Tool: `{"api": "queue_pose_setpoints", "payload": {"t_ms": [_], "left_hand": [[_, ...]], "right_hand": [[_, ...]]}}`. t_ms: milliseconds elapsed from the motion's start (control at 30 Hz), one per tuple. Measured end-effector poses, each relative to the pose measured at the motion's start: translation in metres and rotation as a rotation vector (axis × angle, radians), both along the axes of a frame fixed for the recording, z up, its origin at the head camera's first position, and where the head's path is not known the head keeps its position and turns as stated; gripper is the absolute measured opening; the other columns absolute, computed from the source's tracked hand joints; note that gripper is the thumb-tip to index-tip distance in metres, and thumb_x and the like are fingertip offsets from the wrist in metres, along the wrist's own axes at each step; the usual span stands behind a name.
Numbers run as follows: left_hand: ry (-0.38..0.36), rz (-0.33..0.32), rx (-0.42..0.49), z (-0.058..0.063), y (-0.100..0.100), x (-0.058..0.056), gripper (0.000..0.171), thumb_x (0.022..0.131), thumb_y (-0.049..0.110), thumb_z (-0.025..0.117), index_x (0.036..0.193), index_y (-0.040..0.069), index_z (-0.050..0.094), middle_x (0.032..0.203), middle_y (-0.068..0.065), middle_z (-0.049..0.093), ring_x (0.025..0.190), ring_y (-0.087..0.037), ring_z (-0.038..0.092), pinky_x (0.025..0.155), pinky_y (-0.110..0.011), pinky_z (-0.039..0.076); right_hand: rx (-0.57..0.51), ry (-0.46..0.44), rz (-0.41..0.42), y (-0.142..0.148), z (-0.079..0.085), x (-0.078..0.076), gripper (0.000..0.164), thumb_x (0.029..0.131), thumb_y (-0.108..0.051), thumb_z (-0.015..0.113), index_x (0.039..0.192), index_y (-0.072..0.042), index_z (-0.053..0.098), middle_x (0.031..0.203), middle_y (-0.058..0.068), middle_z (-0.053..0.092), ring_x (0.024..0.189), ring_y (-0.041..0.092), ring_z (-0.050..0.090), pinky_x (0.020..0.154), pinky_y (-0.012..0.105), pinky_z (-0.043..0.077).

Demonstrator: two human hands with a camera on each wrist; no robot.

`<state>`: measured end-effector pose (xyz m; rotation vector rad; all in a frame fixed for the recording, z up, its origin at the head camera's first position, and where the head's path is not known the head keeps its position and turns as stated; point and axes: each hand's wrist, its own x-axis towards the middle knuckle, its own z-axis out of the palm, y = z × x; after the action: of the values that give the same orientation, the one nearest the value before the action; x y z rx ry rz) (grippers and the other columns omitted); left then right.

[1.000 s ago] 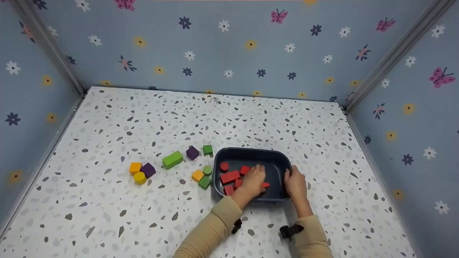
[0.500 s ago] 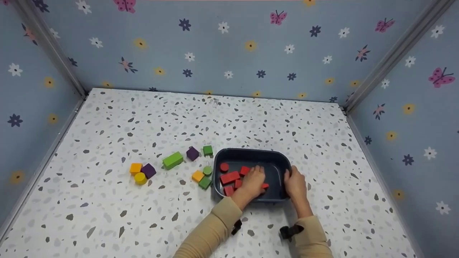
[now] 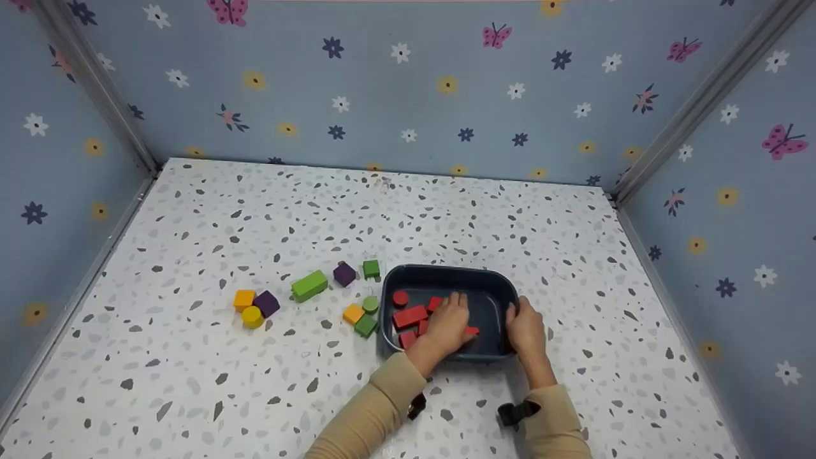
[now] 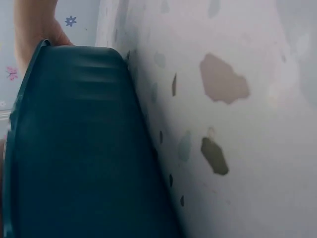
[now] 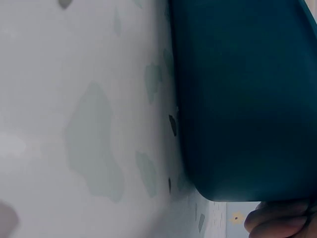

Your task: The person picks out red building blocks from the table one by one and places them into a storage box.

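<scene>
A dark blue plastic tray (image 3: 494, 303) stands on the table, with several red blocks (image 3: 410, 316) in its left and middle part. My left hand (image 3: 447, 324) reaches over the front rim into the tray, fingers down among the red blocks. A red piece (image 3: 472, 331) shows beside its thumb; the hand hides what lies under it, so I cannot tell whether it holds a block. My right hand (image 3: 526, 326) grips the tray's right rim, thumb on the inner side; its fingers (image 5: 277, 220) show at the end wall in the right wrist view.
Left of the tray lie a green cube (image 3: 371, 268), a green cylinder (image 3: 370, 303), a yellow-orange cube (image 3: 354, 313), a purple cube (image 3: 344, 274) and a long green block (image 3: 310, 285). Farther left sits a yellow cylinder (image 3: 252, 317) with two cubes. A patterned wall (image 3: 408, 83) stands behind.
My left hand has shifted very slightly left within the tray. The right hand keeps its grip on the rim, and the blocks stay in place; the head view tilts a little.
</scene>
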<state>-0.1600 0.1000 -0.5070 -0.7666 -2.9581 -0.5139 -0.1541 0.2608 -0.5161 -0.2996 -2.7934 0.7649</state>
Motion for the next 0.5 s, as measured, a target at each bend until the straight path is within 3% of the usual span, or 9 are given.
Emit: {"api": "queue_pose_setpoints", "payload": {"t_ms": [167,333,500], "left_hand": [[-0.033,0.029,0.134,0.010,-0.013,0.004,0.068,0.079,0.042,0.061,0.122,-0.008,0.044,0.116,-0.019,0.047,0.106,-0.031,0.048,0.089,-0.037,0.039],[-0.125,0.038,0.176,0.022,-0.032,0.010,0.069,0.088,0.048,0.040,0.132,-0.004,0.035,0.133,-0.019,0.037,0.125,-0.033,0.030,0.101,-0.041,0.025],[-0.093,0.056,0.191,0.028,-0.059,0.016,0.074,0.087,0.054,0.032,0.136,0.000,0.029,0.141,-0.016,0.026,0.130,-0.032,0.017,0.103,-0.045,0.017]], "right_hand": [[-0.001,-0.034,-0.005,0.000,0.002,0.000,0.014,0.088,-0.015,0.046,0.082,-0.002,0.047,0.072,0.021,0.057,0.061,0.036,0.055,0.050,0.047,0.039],[0.057,-0.043,-0.030,0.002,0.003,0.001,0.016,0.089,-0.018,0.047,0.084,-0.003,0.046,0.072,0.022,0.057,0.065,0.039,0.057,0.049,0.048,0.040],[0.083,0.037,-0.075,0.002,0.004,0.002,0.024,0.088,-0.027,0.051,0.090,-0.005,0.041,0.068,0.018,0.055,0.059,0.035,0.055,0.047,0.047,0.038]]}}
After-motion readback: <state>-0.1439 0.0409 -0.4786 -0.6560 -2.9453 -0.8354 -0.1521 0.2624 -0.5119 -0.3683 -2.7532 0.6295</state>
